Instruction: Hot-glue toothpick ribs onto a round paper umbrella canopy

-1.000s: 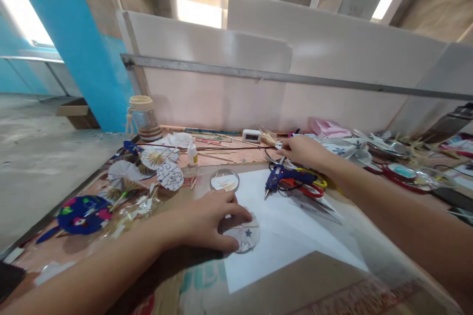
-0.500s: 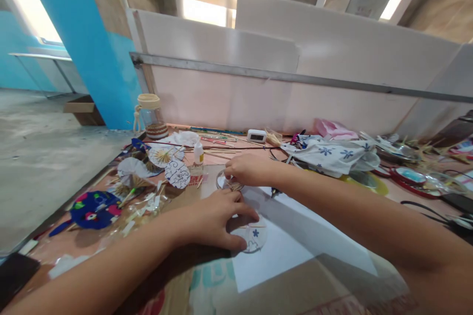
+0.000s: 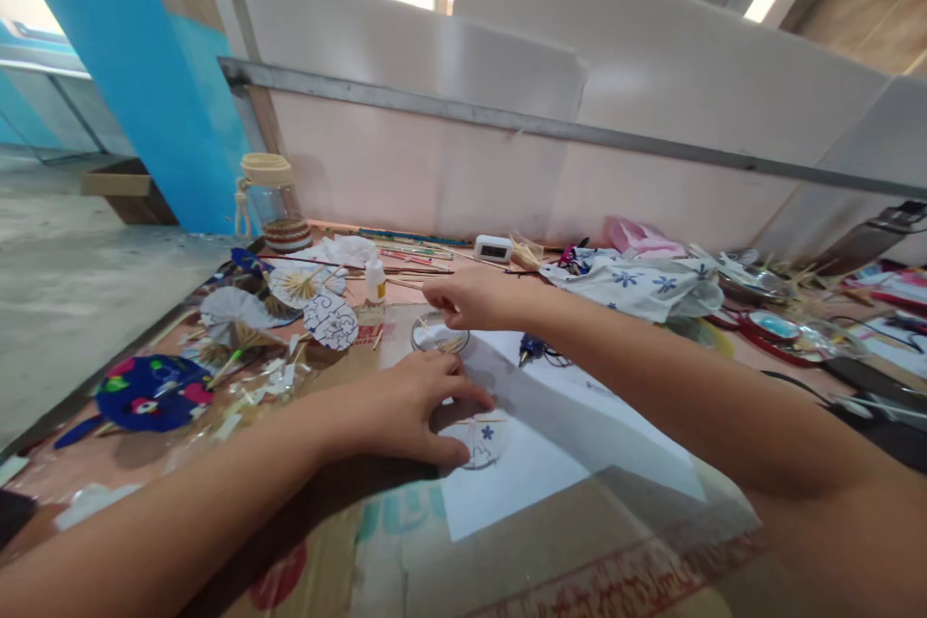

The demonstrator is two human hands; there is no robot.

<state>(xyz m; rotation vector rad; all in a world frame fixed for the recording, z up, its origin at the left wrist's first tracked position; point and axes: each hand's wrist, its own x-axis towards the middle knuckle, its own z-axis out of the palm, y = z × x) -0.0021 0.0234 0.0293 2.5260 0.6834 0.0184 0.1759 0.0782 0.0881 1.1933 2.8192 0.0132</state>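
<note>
My left hand (image 3: 424,410) rests over a round white disc (image 3: 487,444) with a blue flower and dark line drawing. Its thumb and forefinger hold the disc down near the edge, on a sheet of white paper (image 3: 536,478). A thin stick crosses the disc. Just beyond, a shallow round dish (image 3: 439,345) holds several small stick pieces. Above its far right rim is my right hand (image 3: 463,297), fingertips pinched together; whatever they hold is too small or hidden to name.
On the left lie a blue patterned round fan (image 3: 154,393), a white patterned disc (image 3: 331,322) and a small glue bottle (image 3: 375,280). A glass jar (image 3: 271,203) stands behind. Patterned cloth (image 3: 637,282) and a dark blue pen-like tool (image 3: 531,348) are to the right.
My right hand has risen out of the dish, its fingers now above the rim. My left hand stays on the disc. The view has tilted down and shifted a little right.
</note>
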